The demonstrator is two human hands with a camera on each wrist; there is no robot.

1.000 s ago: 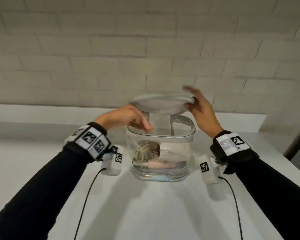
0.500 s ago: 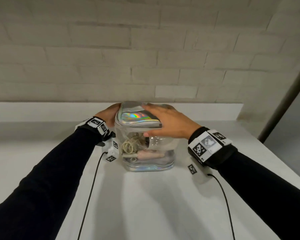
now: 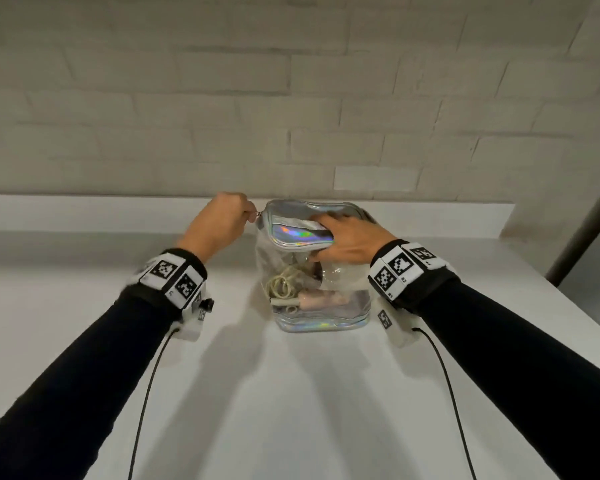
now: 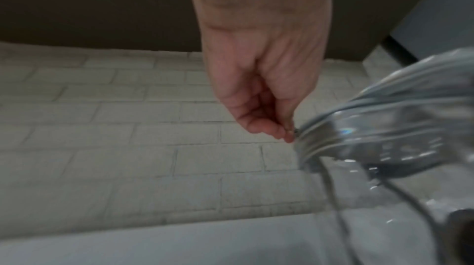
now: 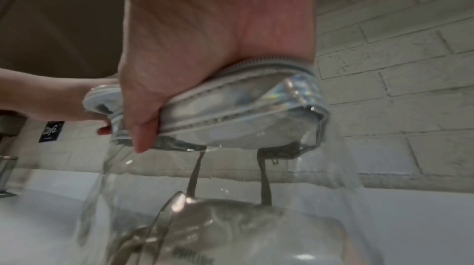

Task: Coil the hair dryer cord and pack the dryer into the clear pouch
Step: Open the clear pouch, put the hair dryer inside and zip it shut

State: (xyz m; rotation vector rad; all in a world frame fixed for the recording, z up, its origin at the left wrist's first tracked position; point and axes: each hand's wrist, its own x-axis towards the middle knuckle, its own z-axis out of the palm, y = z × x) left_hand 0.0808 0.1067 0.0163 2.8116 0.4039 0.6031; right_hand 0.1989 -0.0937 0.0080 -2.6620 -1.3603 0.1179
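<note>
**packrat_92:** Hair dryer is already inside the clear pouch, which sits upright on the white tabletop close to the brick wall. Coiled cord is in there too, left of the dryer body. Looks like we're at the zipping step: lid is folded down over the top.

**zip_it_up:** Yep. Left hand is curled up, fingertips pinching the little zipper pull at the pouch's back-left corner. Right hand lies flat across the lid, fingers spread over the top and thumb hooked under the front edge, pressing it down.

**packrat_92:** So next, I'd guess, is dragging that pull around the rim while the right hand keeps the lid lined up. Soft plastic buckles easily, so the zipper track probably needs to stay taut or it'll snag at the corners.
</note>
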